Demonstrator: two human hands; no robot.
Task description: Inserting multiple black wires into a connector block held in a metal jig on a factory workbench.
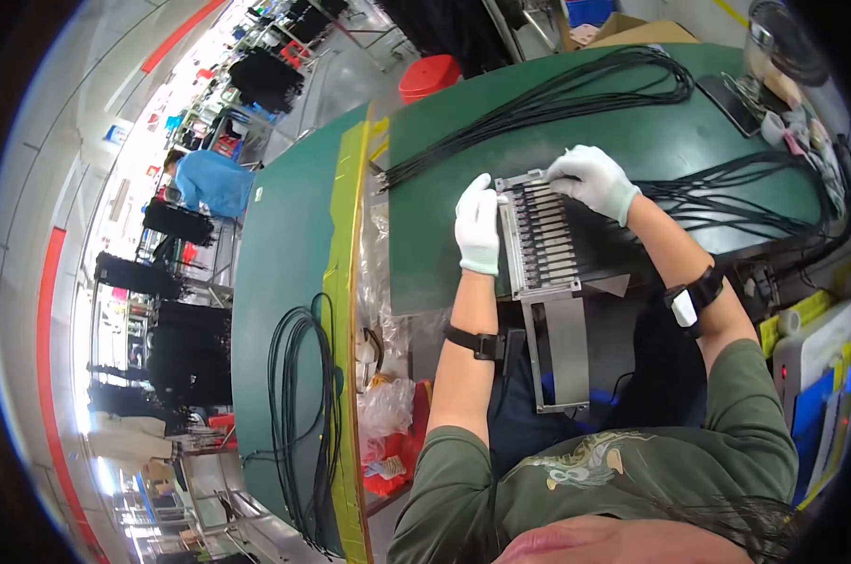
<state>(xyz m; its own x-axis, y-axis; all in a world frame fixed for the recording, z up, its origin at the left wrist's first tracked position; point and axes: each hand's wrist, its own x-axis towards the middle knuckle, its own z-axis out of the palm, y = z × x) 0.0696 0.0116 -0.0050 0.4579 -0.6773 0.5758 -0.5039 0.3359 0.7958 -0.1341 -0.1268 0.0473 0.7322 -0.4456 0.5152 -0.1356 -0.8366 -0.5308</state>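
Note:
A long metal fixture [513, 246] lies over the near edge of the green table, with several black cable ends [550, 232] seated side by side in its slots. My left hand [477, 226], in a white glove, is beside the fixture's left rail; its fingers point up and its thumb side touches the rail. My right hand [595, 180], also gloved, is at the fixture's far right end. There its fingertips are pinched together over the top slots, and what is between them is hidden. Below the fixture a flat metal plate [568, 352] extends over my lap.
Black cable bundles [576, 94] lie across the green table [435, 258], and more cables [726, 197] spread at right. A phone [728, 105] rests at the far right. Left, past a gap holding plastic bags [388, 414], another table [284, 226] bears coiled cable [303, 376]. A person in blue [214, 181] works beyond.

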